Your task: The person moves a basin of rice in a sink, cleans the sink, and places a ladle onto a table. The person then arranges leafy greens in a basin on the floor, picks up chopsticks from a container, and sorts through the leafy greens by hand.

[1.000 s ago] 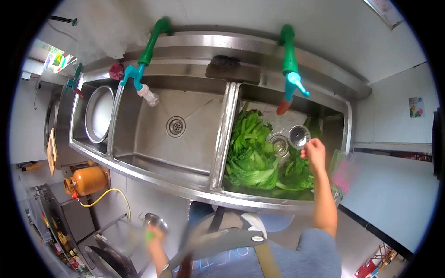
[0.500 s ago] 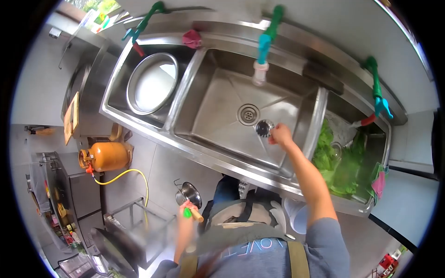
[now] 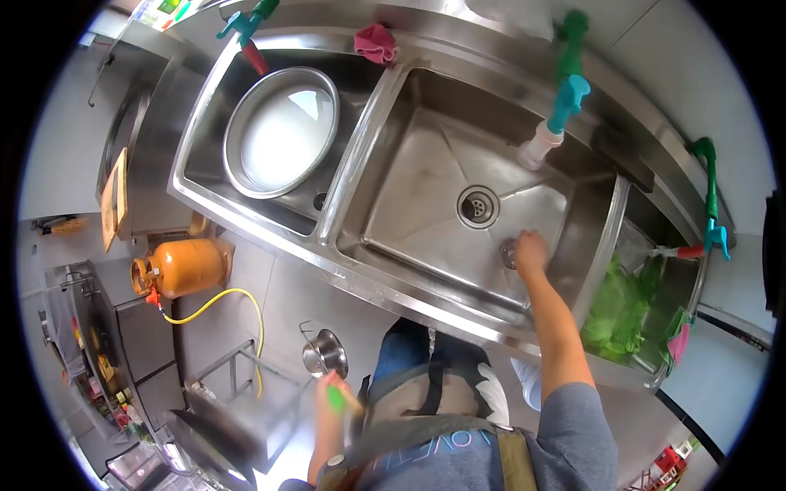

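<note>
My right hand (image 3: 530,250) reaches down into the middle basin of the steel sink (image 3: 426,204). Its fingers are closed on the edge of a small round metal drain strainer (image 3: 508,254), low over the basin floor, right of the drain hole (image 3: 477,207). Down at my side, my left hand (image 3: 331,393) is blurred. It is wrapped round a wooden handle (image 3: 353,402), with a bright green part (image 3: 335,398) showing by the fingers; the kind of tool is unclear. Just beyond this hand is a metal pot (image 3: 325,353) with a thin wire hook.
A large metal bowl (image 3: 282,135) stands in the left basin. Leafy greens (image 3: 622,315) lie in the right one. A blue-handled tap (image 3: 565,106) overhangs the middle basin. An orange gas cylinder (image 3: 192,267) with a yellow hose (image 3: 237,292) stands on the floor at left.
My head view has turned, so the sink sits further right in the picture. The right hand stays in the middle basin, and the strainer shows more edge-on. The left hand still grips the wooden handle.
</note>
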`<state>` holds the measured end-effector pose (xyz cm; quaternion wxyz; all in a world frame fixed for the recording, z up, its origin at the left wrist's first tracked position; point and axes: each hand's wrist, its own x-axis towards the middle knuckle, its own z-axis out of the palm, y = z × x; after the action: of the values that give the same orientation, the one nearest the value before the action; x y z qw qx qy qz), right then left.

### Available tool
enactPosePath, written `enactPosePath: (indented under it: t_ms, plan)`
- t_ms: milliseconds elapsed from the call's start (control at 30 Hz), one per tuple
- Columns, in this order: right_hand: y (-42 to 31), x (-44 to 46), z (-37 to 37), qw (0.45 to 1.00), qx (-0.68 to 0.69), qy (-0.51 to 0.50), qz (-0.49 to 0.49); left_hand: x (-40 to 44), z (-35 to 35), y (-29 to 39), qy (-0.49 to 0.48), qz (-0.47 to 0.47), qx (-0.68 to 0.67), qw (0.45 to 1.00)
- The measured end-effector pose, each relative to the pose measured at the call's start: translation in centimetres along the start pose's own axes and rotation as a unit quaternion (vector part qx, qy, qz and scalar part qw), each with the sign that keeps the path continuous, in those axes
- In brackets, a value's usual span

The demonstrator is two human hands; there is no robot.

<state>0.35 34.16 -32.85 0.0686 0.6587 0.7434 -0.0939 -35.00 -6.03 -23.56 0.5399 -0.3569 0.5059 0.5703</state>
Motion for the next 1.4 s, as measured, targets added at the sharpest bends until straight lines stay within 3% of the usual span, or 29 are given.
enactPosePath:
  t_ms: [133,233,333,467,567,600,700,733,767,800,833,867,900,933,1033,1133,1233,1267,1400]
  plan:
    - [-4.8,3.4,1.9,0.964,0.229,-0.053,-0.121,-0.3,0.5,-0.8,-0.050,-0.075,-0.082,0.993]
    - [-8.7,5.2,4.7,0.964,0.250,0.009,-0.087,-0.5,0.8,-1.6,-0.072,-0.096,-0.118,0.986]
    - [-10.8,6.2,4.3,0.974,0.228,0.002,-0.008,-0.7,1.1,-2.1,-0.027,-0.092,-0.096,0.991]
    - [-9.2,8.0,6.4,0.972,0.230,0.016,0.046,-1.4,1.5,-2.7,-0.052,-0.101,-0.147,0.983]
    - [-6.6,8.7,3.7,0.878,0.398,-0.249,0.088,-1.3,1.4,-2.9,-0.043,-0.103,-0.163,0.980]
    - [-5.9,8.3,4.9,0.861,0.412,-0.290,0.062,-1.1,1.3,-2.9,-0.028,-0.101,-0.160,0.982]
    - [-5.3,6.3,0.2,0.958,0.160,-0.218,-0.100,-0.7,1.0,-2.9,-0.014,-0.082,-0.136,0.987]
    - [-4.9,5.9,-1.5,0.954,0.286,-0.091,0.010,-1.1,2.0,-2.8,-0.011,-0.070,-0.117,0.991]
    - [-4.6,5.8,-4.0,0.909,0.399,0.040,0.115,-1.4,3.1,-2.9,-0.011,-0.057,-0.101,0.993]
    - [-5.8,4.9,-12.3,0.890,0.406,0.198,0.058,-1.7,3.9,-2.8,-0.018,-0.078,-0.136,0.987]
    - [-5.7,5.2,-16.5,0.834,0.421,0.353,-0.044,-1.5,3.7,-2.8,-0.001,-0.070,-0.130,0.989]
    - [-5.9,5.2,-20.4,0.771,0.488,0.394,-0.111,-1.0,3.5,-2.7,-0.004,-0.074,-0.124,0.990]
    - [-6.7,5.4,-24.5,0.757,0.457,0.439,-0.158,-0.4,3.2,-2.7,-0.008,-0.078,-0.116,0.990]
    - [-7.9,6.0,-27.1,0.786,0.369,0.464,-0.178,0.0,2.9,-2.8,0.001,-0.068,-0.102,0.993]
    - [-9.8,7.6,-29.8,0.883,0.110,0.442,-0.117,1.3,2.3,-2.6,-0.010,-0.098,-0.194,0.976]
    - [-8.3,9.8,-28.7,0.848,0.137,0.488,-0.155,1.0,2.5,-2.3,-0.033,-0.108,-0.197,0.974]
    - [-7.6,9.7,-28.4,0.824,0.291,0.466,-0.141,0.6,2.3,-2.4,-0.029,-0.101,-0.195,0.975]
    - [-7.3,9.5,-28.7,0.835,0.350,0.410,-0.106,0.5,2.3,-2.4,-0.027,-0.098,-0.194,0.976]
    - [-6.0,10.0,-29.0,0.809,0.471,0.317,-0.153,0.1,2.1,-2.8,-0.038,-0.077,-0.186,0.979]
